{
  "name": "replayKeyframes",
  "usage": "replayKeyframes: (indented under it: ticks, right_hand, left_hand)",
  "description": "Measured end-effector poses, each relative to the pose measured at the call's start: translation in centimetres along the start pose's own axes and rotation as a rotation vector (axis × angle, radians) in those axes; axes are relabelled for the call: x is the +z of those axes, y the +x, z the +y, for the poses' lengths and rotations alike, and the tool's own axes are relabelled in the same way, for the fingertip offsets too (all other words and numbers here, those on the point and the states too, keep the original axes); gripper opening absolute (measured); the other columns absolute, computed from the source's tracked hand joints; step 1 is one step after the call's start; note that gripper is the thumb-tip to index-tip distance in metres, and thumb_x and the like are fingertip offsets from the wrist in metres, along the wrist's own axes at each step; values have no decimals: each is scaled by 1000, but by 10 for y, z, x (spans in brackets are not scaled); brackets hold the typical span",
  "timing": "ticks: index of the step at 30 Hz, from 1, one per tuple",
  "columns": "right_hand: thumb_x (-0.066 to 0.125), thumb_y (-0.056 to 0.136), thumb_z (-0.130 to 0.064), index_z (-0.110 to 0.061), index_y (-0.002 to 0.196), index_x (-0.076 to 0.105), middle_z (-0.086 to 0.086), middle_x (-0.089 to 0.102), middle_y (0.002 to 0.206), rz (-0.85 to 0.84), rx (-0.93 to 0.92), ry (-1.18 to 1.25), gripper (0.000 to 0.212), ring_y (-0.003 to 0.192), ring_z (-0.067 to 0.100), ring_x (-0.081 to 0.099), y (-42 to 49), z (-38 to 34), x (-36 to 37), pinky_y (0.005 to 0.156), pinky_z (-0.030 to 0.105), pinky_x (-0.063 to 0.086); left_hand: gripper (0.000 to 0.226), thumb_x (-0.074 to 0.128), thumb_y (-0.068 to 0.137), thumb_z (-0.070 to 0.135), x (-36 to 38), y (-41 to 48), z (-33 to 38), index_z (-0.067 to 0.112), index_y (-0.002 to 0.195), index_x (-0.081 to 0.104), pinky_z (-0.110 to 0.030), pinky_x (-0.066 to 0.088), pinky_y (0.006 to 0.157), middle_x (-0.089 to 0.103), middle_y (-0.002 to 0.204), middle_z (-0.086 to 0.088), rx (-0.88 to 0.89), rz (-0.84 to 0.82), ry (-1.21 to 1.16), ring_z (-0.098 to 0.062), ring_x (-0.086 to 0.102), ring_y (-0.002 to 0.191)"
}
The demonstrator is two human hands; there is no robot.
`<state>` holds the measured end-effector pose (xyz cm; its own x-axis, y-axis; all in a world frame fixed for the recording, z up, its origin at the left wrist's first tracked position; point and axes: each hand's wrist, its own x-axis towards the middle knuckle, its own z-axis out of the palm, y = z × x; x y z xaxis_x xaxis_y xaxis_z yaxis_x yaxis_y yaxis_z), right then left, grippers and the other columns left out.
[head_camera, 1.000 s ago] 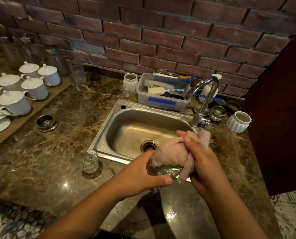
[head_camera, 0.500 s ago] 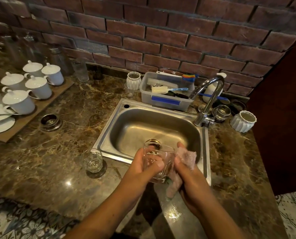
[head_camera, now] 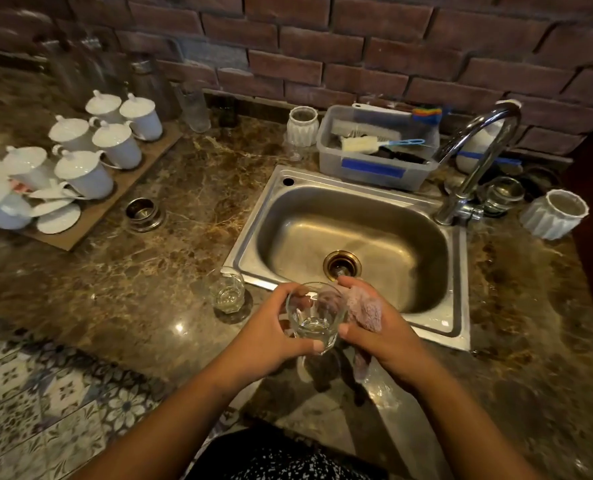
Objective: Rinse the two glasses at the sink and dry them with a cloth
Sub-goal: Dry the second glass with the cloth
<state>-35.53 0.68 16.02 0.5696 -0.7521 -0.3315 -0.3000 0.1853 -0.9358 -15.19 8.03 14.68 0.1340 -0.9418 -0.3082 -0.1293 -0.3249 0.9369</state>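
Glass [head_camera: 316, 318] is held at the sink's [head_camera: 460, 271] 6 o'clock rim, clasped by the left grip [head_camera: 274, 337] so its wall is exposed; cloth [head_camera: 366, 310] is pinched in the right grip [head_camera: 388, 336] at its 3 o'clock side, presumably for drying.

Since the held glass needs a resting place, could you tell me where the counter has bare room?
Bare counter lies left of the sink, between the standing glass, the metal cup and the mug board. Behind the sink and around the tap is crowded.

Pink cloth [head_camera: 366, 311], clear glass [head_camera: 314, 317], brown veined counter [head_camera: 156, 278], red brick wall [head_camera: 357, 46], white cups [head_camera: 117, 143], floral floor tiles [head_camera: 46, 393]
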Motion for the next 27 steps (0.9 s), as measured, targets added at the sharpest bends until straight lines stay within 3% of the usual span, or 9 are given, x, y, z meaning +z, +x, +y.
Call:
replayKeyframes:
  ticks: [4,6,7,8,10,14,17,21,27]
  right_hand:
    - [72,83,-1,-45,142,41,-9,66,128,-77,15,-87,80,97,47,70,21,13,23,77,62,60]
    - [72,83,0,-44,144,36,-4,61,132,-93,4,-128,84,67,22,72,32,17,34,52,42,58]
    - [73,83,0,-42,146,35,-1,60,134,-90,-2,-154,84,60,7,68,37,19,40,49,27,54]
    - [73,82,0,-39,146,35,1,59,136,-82,-2,-174,84,58,-3,64,42,21,45,50,14,49]
    - [76,79,-2,-41,144,37,1,60,137,-52,4,-190,85,62,-13,62,51,25,54,52,7,46]
    - [84,73,-31,-50,141,34,-28,57,126,5,23,-303,86,105,-16,58,63,27,64,86,11,47]
    - [77,64,-54,-46,147,32,-20,58,134,50,63,-318,95,120,-3,58,71,31,65,101,24,47]
    - [79,66,-43,-48,148,30,-9,58,143,82,77,-323,96,126,5,58,79,40,65,109,36,49]
    - [82,74,-35,-47,149,29,-8,57,145,93,66,-317,93,127,3,58,86,47,69,109,33,48]
  left_hand:
    - [82,92,63,4,-15,4,-22,26,131,52,-32,57,95,66,125,2,-37,19,4,-13,68,113]
    - [81,90,65,-3,-23,9,-33,21,132,52,-30,58,92,68,124,-2,-58,31,-14,-14,69,111]
    - [81,89,65,-6,-26,12,-38,19,132,52,-26,58,89,68,124,-3,-62,38,-12,-13,70,111]
    - [81,88,65,-8,-29,16,-42,17,133,51,-22,57,88,67,124,-3,-63,42,-12,-12,69,111]
    - [83,88,65,-8,-31,22,-49,16,135,50,-19,55,88,66,125,-1,-70,44,-16,-8,67,113]
    - [84,84,67,-13,-33,37,-67,16,136,47,-18,55,87,66,124,0,-91,20,-38,-1,67,110]
    - [86,84,67,-12,-32,50,-78,21,136,46,-27,55,97,65,128,-3,-99,3,-41,-11,66,117]
    - [86,82,69,-14,-30,59,-86,26,135,45,-23,54,95,65,127,2,-109,4,-44,-7,65,117]
    - [85,82,71,-11,-31,63,-90,22,139,44,-14,50,95,64,126,4,-79,10,-27,5,63,114]
